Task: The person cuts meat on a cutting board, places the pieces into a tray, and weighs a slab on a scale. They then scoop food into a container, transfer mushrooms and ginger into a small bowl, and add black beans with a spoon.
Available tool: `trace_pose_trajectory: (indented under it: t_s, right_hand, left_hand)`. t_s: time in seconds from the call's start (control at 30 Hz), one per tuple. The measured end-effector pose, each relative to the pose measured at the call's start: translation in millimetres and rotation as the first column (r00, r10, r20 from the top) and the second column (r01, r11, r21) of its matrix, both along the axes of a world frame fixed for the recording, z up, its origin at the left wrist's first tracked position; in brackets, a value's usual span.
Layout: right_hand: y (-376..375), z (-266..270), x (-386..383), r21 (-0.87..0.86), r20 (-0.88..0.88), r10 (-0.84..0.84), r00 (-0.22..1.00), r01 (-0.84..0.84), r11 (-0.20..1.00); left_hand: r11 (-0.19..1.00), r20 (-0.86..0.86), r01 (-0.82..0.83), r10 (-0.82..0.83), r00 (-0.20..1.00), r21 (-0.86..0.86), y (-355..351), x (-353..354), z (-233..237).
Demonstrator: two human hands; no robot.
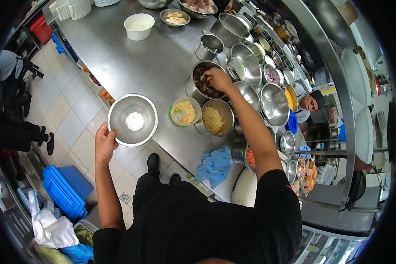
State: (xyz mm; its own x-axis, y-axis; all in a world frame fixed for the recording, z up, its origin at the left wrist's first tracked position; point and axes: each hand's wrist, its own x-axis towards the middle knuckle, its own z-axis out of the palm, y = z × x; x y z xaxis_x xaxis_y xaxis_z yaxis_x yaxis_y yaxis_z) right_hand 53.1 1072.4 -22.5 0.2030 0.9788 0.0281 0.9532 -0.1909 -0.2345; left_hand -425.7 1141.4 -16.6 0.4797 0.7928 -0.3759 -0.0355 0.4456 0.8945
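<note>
My left hand (104, 143) grips the rim of a steel mixing bowl (144, 115), thumb on the inside. Nothing but a bright light reflection shows in the bowl. It is held out by the table's edge. My right hand (218, 81) reaches into a steel pot (190, 89) of dark brown food pieces (201, 83). Its fingers are bent and closed on some pieces, fingertips partly hidden. Close by are a tub (173, 115) of chopped pale yellow food and a steel pot (229, 125) of thin yellowish shreds.
A steel worktable (105, 48) carries a white tub (139, 27), a blue cloth (214, 166) and several steel bowls and pots on the right. Another person (310, 103) stands beyond the shelf. A blue bin (68, 189) sits on the tiled floor at left.
</note>
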Motion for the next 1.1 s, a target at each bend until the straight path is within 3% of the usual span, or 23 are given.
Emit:
trace_pose_trajectory:
  t_s: [0.1,0.2,0.23,0.27,0.3,0.33,0.47,0.53,0.63,0.67,0.7,0.73,0.8,0.83,0.93,1.03,1.1]
  right_hand:
    - [3,3,-16,-0.033,0.143,-0.003,0.990,0.008,0.999]
    - [3,14,-12,0.012,-0.087,0.028,0.996,-0.027,1.000]
    - [1,26,-16,0.013,-0.089,0.025,0.996,-0.024,1.000]
    - [-3,44,-24,-0.040,-0.478,-0.129,0.869,0.125,0.991]
    - [-5,63,-31,-0.147,-0.775,-0.262,0.576,0.239,0.960]
    - [-8,80,-35,-0.214,-0.820,-0.295,0.491,0.216,0.953]
    - [-18,147,-84,-0.227,-0.832,-0.252,0.495,0.110,0.968]
    - [-22,167,-109,-0.113,-0.940,-0.101,0.326,-0.017,0.993]
    - [-15,158,-96,-0.084,-0.756,-0.116,0.645,0.080,0.993]
    - [-12,135,-77,-0.018,-0.616,-0.070,0.785,0.074,0.997]
    - [-8,118,-61,-0.071,-0.422,-0.152,0.894,0.135,0.988]
    - [-6,105,-54,-0.131,-0.023,-0.189,0.982,0.184,0.974]
    - [-3,59,-33,-0.253,0.267,-0.222,0.938,0.290,0.923]
    - [-4,57,-42,-0.258,0.311,-0.231,0.922,0.316,0.913]
    - [2,22,-29,-0.292,0.328,-0.222,0.918,0.322,0.900]
    - [3,33,-35,-0.326,0.394,-0.197,0.898,0.337,0.883]
    - [-6,51,-43,-0.247,0.390,-0.216,0.895,0.328,0.912]
  left_hand:
    - [1.000,0.008,-0.008,0.008,1.000,-0.003,4,-1,-4]
    - [1.000,0.019,-0.012,0.012,1.000,-0.001,7,5,1]
    - [1.000,0.024,-0.022,0.022,0.999,0.002,9,9,0]
    - [1.000,0.028,-0.029,0.029,0.999,0.003,11,13,-1]
    - [1.000,0.026,-0.025,0.025,0.999,0.000,13,20,4]
    - [0.999,0.015,0.002,-0.002,1.000,0.050,14,30,14]
    - [0.988,0.022,0.088,-0.092,0.996,0.125,9,79,40]
    - [0.980,0.035,0.139,-0.145,0.989,0.140,6,99,49]
    - [0.974,0.080,0.196,-0.206,0.975,0.115,1,117,45]
    - [0.974,0.092,0.192,-0.204,0.975,0.123,-1,119,42]
    - [0.974,0.104,0.183,-0.197,0.975,0.131,-3,120,40]
    - [0.976,0.099,0.179,-0.192,0.976,0.125,-6,118,40]
    - [0.977,0.102,0.161,-0.176,0.979,0.142,-11,110,40]
    - [0.975,0.110,0.155,-0.174,0.979,0.161,-13,104,39]
    - [0.979,0.115,0.144,-0.161,0.980,0.147,-14,90,32]
    - [0.980,0.113,0.123,-0.141,0.983,0.154,-15,81,30]
    - [0.981,0.057,0.115,-0.126,0.990,0.157,-16,80,35]
